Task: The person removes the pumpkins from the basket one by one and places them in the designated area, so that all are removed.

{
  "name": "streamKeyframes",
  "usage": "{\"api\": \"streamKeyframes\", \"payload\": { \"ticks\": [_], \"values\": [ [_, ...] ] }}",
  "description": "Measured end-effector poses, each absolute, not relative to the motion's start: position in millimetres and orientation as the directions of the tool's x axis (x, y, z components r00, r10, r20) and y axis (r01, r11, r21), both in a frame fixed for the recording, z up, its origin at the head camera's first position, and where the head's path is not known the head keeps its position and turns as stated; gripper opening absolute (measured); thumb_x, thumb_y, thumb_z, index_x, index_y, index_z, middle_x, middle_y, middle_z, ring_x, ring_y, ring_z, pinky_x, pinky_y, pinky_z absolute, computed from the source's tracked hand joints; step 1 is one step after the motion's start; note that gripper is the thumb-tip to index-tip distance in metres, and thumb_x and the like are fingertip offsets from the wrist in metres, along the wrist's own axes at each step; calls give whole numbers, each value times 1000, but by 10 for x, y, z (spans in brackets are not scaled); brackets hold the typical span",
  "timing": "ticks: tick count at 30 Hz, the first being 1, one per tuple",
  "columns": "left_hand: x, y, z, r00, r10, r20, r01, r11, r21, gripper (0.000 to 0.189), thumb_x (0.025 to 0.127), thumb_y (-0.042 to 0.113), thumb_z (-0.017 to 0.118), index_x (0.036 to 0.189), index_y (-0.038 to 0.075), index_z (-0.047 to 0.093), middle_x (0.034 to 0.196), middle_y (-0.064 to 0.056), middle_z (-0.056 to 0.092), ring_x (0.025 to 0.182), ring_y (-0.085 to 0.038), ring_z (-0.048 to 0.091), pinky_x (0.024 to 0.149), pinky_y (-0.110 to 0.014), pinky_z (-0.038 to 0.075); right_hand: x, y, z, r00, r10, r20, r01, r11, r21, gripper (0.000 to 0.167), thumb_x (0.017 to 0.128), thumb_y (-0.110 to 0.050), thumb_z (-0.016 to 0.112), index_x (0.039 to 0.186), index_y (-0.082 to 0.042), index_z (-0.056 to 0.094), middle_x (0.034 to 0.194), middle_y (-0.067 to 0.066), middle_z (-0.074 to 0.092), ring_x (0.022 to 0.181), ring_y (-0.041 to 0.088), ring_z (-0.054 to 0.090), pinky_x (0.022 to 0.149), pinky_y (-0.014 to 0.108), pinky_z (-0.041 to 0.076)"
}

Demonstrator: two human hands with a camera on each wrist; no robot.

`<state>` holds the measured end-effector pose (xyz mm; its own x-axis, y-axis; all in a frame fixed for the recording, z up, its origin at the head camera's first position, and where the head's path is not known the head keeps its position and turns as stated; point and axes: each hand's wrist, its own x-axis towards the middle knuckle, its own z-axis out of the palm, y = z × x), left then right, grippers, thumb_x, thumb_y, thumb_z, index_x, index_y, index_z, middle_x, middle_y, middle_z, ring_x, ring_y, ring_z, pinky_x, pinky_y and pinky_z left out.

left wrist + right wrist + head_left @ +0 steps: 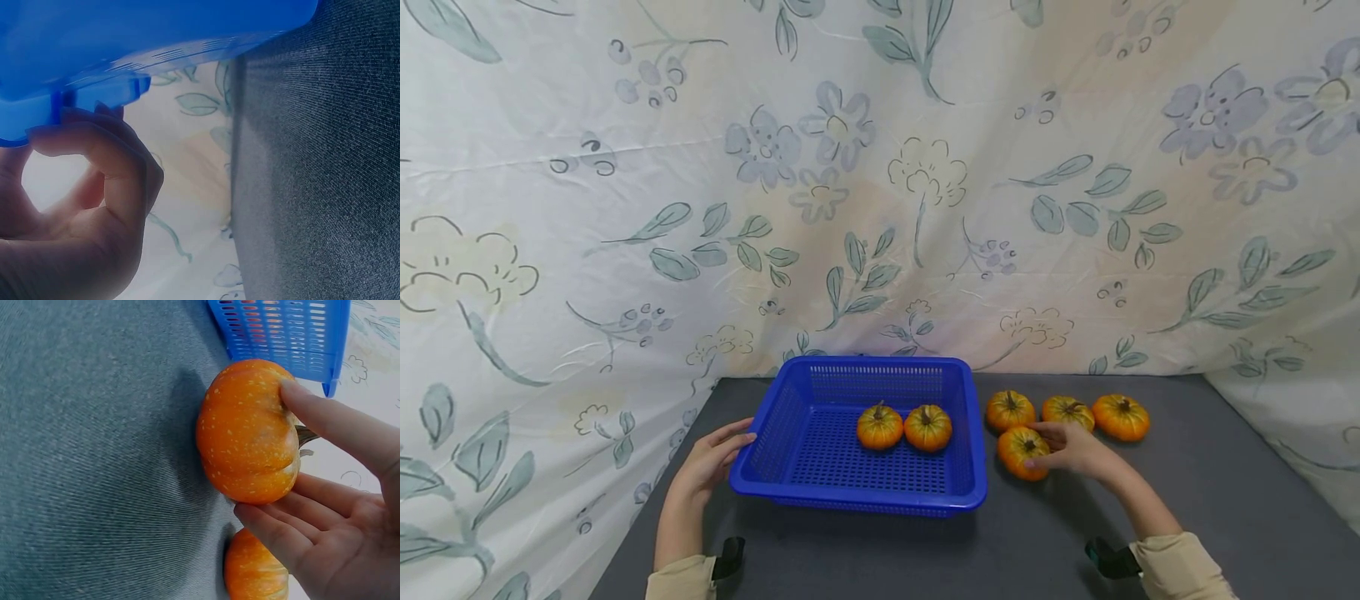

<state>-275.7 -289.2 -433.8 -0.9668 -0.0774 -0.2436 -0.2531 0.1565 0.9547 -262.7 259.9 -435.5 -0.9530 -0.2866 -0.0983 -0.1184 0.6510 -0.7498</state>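
My left hand (703, 462) grips the left rim of a blue plastic basket (857, 504), its fingers curled at the edge in the left wrist view. Two small orange pumpkins (880, 427) sit side by side inside the basket, right of its middle. To the right of the basket, my right hand (1075, 450) holds another small pumpkin (250, 431) between the thumb and fingers, its stem pointing up. Whether this pumpkin touches the table cannot be told. Just behind it are three more pumpkins, left (1009, 410), middle (1066, 411) and right (1121, 417).
A dark grey cloth-like surface (850, 558) covers the table. Behind it and along both sides hangs a pale curtain (880, 208) with leaves and flowers printed on it. Each wrist wears a dark band, with a beige sleeve (1183, 567) behind it.
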Motion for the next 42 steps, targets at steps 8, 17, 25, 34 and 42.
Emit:
{"api": "streamKeyframes", "payload": {
  "ticks": [8,17,25,34,42],
  "values": [
    [-2761,-2894,-4334,-967,-90,-237,-249,156,956,67,89,31,71,145,5,44,108,5,70,91,-9,70,79,-32,57,-2645,2587,-4390,-958,-273,-90,-122,668,-734,77,81,-29,80,135,14,47,137,39,46,128,53,46,99,55,46],
    [-2745,-2892,-4339,-967,-87,-237,-248,148,957,67,89,30,71,145,5,44,107,5,70,90,-10,70,78,-32,57,-2677,2553,-4434,-963,-251,-102,-101,683,-723,80,82,-30,79,136,17,43,138,40,44,127,52,47,100,55,46],
    [-2759,-2887,-4339,-967,-91,-239,-250,151,956,68,89,31,71,145,5,44,110,4,70,92,-9,69,80,-32,57,-2653,2548,-4418,-962,-259,-82,-110,648,-754,80,83,-29,78,136,20,41,138,39,45,127,51,48,100,55,45],
    [-2761,-2886,-4341,-967,-93,-236,-248,147,958,67,89,31,71,145,6,45,108,5,70,91,-9,70,79,-31,57,-2672,2550,-4294,-970,-211,-117,-51,653,-756,84,85,-34,75,140,17,37,139,35,47,129,48,48,100,52,47],
    [-2761,-2891,-4344,-967,-91,-240,-250,138,958,66,89,29,71,145,5,44,103,7,70,88,-9,70,77,-30,57,-2710,2482,-4147,-976,-209,-64,-97,678,-729,80,87,-36,73,140,15,39,141,35,45,129,49,47,100,55,46]
  ]
}}
